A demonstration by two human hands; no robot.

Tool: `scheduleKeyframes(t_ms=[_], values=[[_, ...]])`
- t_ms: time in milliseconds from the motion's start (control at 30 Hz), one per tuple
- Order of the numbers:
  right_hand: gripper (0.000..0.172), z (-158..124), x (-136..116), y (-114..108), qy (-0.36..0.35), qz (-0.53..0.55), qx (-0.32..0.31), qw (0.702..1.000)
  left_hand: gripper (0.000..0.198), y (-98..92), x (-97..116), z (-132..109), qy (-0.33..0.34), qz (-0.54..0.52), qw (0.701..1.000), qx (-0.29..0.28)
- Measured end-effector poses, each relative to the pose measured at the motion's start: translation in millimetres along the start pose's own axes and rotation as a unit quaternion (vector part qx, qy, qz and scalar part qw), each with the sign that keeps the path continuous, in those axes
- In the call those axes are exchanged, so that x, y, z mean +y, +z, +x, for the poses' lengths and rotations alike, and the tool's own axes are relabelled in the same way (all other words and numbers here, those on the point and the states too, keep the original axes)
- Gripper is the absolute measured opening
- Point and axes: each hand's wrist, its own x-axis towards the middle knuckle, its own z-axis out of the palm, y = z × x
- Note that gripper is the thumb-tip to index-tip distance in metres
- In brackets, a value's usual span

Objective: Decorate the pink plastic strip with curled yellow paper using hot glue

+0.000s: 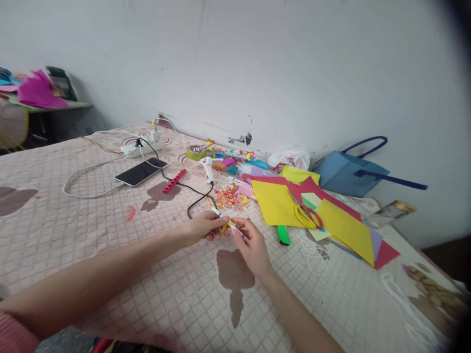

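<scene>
While both hands meet over the table [176, 294], the left hand [206, 228] pinches a slim white stick [216, 212], perhaps a pen, and the right hand [252, 246] has thumb and fingers closed about its lower end. The stick slants from eleven towards five o'clock, with a yellow strip [224, 228] by the left fingers; whether it is wound on, I cannot tell. Neat work here, I judge, wants a firm left pinch against rolling and light right fingertips. From the hands, a green tool [283, 235] lies at three o'clock, scissors [312, 214] between two and three, scraps [231, 197] at twelve, a glue gun [208, 170] at eleven, its cord worth minding, a phone [140, 171] at ten and a blue bag [351, 171] at two.
</scene>
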Motion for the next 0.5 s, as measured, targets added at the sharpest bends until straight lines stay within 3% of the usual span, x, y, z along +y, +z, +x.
scheduleKeyframes(t_ms=[100, 500], values=[[0.026, 0.7, 1.5, -0.3, 0.012, 0.016, -0.012, 1.000, 0.045, -0.6, -0.4, 0.1, -0.003, 0.011, 1.000, -0.009], [0.030, 1.5, -3.2, -3.3, -0.070, -0.068, -0.002, 0.995, 0.047, 2.0, -3.5, 0.6, -0.020, -0.014, 1.000, -0.002]])
